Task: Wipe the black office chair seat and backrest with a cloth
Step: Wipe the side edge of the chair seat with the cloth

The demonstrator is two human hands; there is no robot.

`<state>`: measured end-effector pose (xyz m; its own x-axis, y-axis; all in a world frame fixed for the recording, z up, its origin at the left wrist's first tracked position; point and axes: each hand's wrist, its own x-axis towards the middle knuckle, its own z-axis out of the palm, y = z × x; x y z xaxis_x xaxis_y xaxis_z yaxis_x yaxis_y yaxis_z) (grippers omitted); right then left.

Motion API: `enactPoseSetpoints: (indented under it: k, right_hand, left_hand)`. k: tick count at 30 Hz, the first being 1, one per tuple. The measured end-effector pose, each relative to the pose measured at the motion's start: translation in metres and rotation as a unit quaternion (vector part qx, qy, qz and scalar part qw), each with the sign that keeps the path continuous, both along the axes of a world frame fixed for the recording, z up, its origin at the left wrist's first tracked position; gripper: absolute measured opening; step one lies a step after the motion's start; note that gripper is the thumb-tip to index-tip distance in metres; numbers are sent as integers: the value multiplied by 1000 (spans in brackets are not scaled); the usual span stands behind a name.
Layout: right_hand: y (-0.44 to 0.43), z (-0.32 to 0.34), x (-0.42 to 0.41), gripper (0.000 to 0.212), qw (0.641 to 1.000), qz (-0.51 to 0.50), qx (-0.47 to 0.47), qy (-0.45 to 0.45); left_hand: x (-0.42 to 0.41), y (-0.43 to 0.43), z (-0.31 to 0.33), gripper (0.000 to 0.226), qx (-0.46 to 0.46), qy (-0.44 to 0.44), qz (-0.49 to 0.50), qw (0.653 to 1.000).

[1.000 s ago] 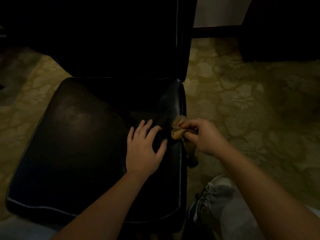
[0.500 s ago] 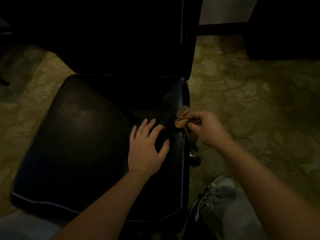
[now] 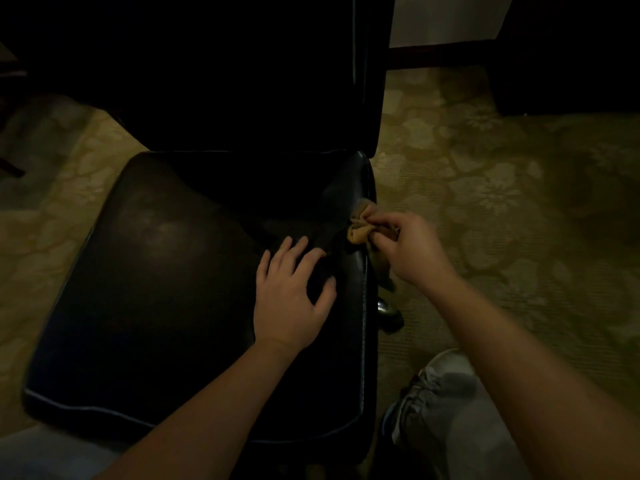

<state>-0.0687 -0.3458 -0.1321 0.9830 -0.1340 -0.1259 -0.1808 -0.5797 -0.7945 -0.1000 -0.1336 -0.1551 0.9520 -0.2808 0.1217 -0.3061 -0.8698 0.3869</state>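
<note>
The black office chair seat (image 3: 166, 278) fills the left and middle of the view, with the dark backrest (image 3: 242, 71) rising behind it. My left hand (image 3: 291, 296) lies flat on the right part of the seat, fingers spread. My right hand (image 3: 405, 251) pinches a bunched tan cloth (image 3: 358, 230) against the seat's right edge, near the back corner. Part of the cloth hangs down beside the seat, half hidden by my hand.
Patterned beige carpet (image 3: 502, 202) surrounds the chair. A chair castor (image 3: 389, 315) shows below the seat's right side. My grey shoe (image 3: 440, 400) stands at the lower right. Dark furniture (image 3: 571, 53) is at the back right.
My right hand with the cloth has slid along the seat's right edge toward the backrest. My left hand has stayed flat on the seat.
</note>
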Motion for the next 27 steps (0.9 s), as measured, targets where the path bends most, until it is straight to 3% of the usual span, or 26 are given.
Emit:
enactPoseSetpoints:
  k: [6, 17, 24, 27]
  right_hand:
    - [-11, 14, -6, 18, 986, 130, 15, 99]
    - [-4, -1, 10, 29, 999, 18, 40, 24]
    - [-19, 11, -4, 15, 979, 155, 92, 95]
    - [-19, 10, -7, 14, 979, 159, 91, 95]
  left_hand:
    - [3, -3, 0, 48, -10, 1, 7, 1000]
    - [2, -3, 0, 47, 5, 4, 3, 1000]
    - [3, -5, 2, 49, -6, 5, 6, 1000]
    - [2, -5, 1, 49, 1, -1, 2, 1000]
